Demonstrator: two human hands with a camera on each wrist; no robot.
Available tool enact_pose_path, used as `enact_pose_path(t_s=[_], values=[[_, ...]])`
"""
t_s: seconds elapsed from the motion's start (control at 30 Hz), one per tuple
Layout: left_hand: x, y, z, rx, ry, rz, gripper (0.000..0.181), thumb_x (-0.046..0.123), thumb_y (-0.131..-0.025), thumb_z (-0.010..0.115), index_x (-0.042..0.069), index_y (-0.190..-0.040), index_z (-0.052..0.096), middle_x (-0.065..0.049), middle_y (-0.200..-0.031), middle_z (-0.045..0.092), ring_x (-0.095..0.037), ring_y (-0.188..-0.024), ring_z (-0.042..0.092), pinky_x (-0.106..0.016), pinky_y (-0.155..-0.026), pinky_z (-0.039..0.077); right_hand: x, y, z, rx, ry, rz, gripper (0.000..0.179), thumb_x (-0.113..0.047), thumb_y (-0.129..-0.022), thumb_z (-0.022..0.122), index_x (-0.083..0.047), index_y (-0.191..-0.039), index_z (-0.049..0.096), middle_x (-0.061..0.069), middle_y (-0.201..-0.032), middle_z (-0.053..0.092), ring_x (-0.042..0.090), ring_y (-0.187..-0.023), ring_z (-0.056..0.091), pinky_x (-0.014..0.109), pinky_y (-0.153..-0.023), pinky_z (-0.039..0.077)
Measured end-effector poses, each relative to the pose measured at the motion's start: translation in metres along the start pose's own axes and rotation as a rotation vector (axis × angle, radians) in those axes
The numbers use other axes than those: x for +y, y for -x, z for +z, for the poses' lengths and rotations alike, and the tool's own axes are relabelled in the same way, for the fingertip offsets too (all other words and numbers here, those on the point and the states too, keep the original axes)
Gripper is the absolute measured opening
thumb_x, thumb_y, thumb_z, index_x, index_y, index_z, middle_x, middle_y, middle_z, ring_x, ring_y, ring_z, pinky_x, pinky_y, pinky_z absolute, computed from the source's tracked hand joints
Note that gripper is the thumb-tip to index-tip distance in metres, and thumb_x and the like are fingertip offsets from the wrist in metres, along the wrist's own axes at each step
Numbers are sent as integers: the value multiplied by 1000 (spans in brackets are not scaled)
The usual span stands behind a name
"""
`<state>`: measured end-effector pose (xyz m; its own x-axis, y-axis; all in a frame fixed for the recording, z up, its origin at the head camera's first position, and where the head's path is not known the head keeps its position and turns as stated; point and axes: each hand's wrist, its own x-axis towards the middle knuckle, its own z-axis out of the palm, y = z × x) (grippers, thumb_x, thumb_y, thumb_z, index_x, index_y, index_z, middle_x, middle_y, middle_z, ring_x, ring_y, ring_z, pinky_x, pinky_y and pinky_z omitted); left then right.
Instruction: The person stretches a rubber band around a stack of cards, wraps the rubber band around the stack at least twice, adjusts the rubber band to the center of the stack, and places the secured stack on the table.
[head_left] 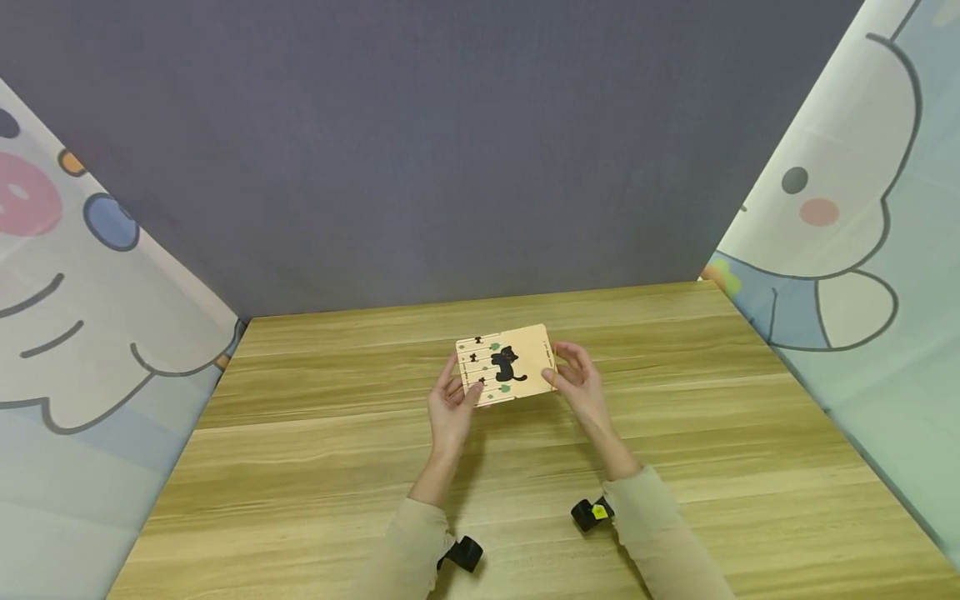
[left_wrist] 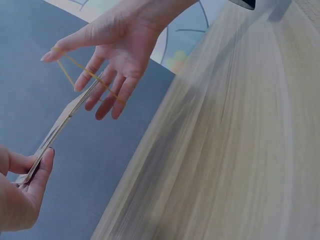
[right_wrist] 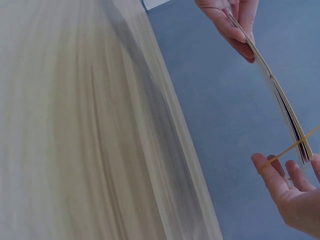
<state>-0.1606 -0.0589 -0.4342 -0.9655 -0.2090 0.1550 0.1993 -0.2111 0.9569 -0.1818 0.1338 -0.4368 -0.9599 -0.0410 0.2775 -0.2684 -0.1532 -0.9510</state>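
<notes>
A thin stack of cream cards (head_left: 528, 354), its top printed with a black cat, is held above the table. My left hand (head_left: 450, 412) pinches its left end, thumb on top and fingers beneath. At the other end is my right hand (head_left: 585, 396). In the left wrist view, a thin yellow rubber band (left_wrist: 75, 63) is stretched between the right thumb and spread fingers, round the end of the stack. The right wrist view shows the layered edges of the cards (right_wrist: 282, 102) from the side, with the band (right_wrist: 287, 150) crossing them.
Below the hands lies a wood-grain table (head_left: 315, 467). A dark grey panel (head_left: 450, 167) rises along its far edge, and cartoon-printed curtains (head_left: 847, 275) hang at both sides. Black wrist mounts (head_left: 467, 553) stick out from the sleeves.
</notes>
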Motion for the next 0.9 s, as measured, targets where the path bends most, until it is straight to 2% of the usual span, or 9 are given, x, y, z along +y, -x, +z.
enact_pose_path(t_s=[0.13, 0.2, 0.37, 0.47, 0.63, 0.7, 0.77, 0.83, 0.9], values=[[-1, 0, -2, -18, -32, -1, 60, -13, -77, 58, 2, -132, 39, -30, -101, 57, -35, -79, 62, -29, -58, 58, -1, -3, 2, 25, 38, 16, 56, -11, -78, 66, 6, -122, 38, 18, -127, 41, 26, -112, 42, 32, -96, 42], [0, 1, -3, -33, -48, -9, 60, -13, -77, 58, 1, -131, 39, -29, -99, 57, -36, -77, 62, -29, -58, 58, -1, -4, 1, 22, 51, 28, 54, -12, -79, 65, 6, -122, 38, 20, -128, 39, 28, -114, 40, 36, -101, 37], [12, 4, -4, -70, -92, -36, 59, -16, -75, 58, -3, -130, 39, -30, -96, 56, -39, -72, 61, -30, -57, 58, 5, -9, -6, -16, 29, 48, 52, -21, -79, 67, -2, -121, 44, 17, -126, 43, 23, -100, 51, 26, -82, 51], [19, 8, -3, -90, -124, -42, 58, -18, -75, 57, -6, -128, 39, -31, -95, 55, -42, -69, 59, -34, -57, 57, 3, -13, -11, -43, 53, 76, 58, -27, -78, 68, -2, -123, 42, 19, -127, 41, 28, -103, 51, 20, -70, 52], [23, 10, -1, -120, -144, -32, 55, -20, -74, 57, -10, -125, 40, -33, -91, 56, -43, -67, 58, -37, -54, 56, 42, -35, -35, -107, 82, 131, 56, -28, -79, 68, -10, -126, 42, 9, -129, 44, 26, -110, 49, 14, -51, 48], [24, 10, -2, -137, -133, -26, 55, -22, -73, 56, -12, -124, 40, -35, -89, 56, -39, -65, 60, -38, -53, 56, 57, -43, -44, -131, 87, 162, 54, -26, -79, 68, -14, -125, 44, 4, -129, 46, 22, -109, 50, 15, -52, 49], [24, 10, -2, -152, -126, -27, 55, -22, -72, 56, -12, -124, 40, -36, -89, 56, -30, -59, 61, -38, -52, 56, 57, -49, -46, -143, 127, 196, 55, -27, -78, 69, -15, -125, 45, 2, -129, 45, 20, -106, 52, 17, -54, 51], [23, 11, -2, -162, -128, -30, 56, -23, -72, 56, -12, -124, 41, -37, -84, 55, -17, -48, 55, -32, -48, 57, 47, -50, -46, -162, 88, 195, 55, -22, -77, 70, -12, -125, 46, 4, -130, 44, 20, -102, 55, 21, -57, 53], [22, 11, -3, -167, -144, -21, 55, -22, -71, 57, -12, -123, 42, -35, -87, 56, -5, -40, 44, -22, -42, 54, 25, -48, -40, -180, 77, 200, 59, -21, -76, 71, -5, -126, 44, 10, -132, 41, 22, -98, 56, 24, -63, 54]])
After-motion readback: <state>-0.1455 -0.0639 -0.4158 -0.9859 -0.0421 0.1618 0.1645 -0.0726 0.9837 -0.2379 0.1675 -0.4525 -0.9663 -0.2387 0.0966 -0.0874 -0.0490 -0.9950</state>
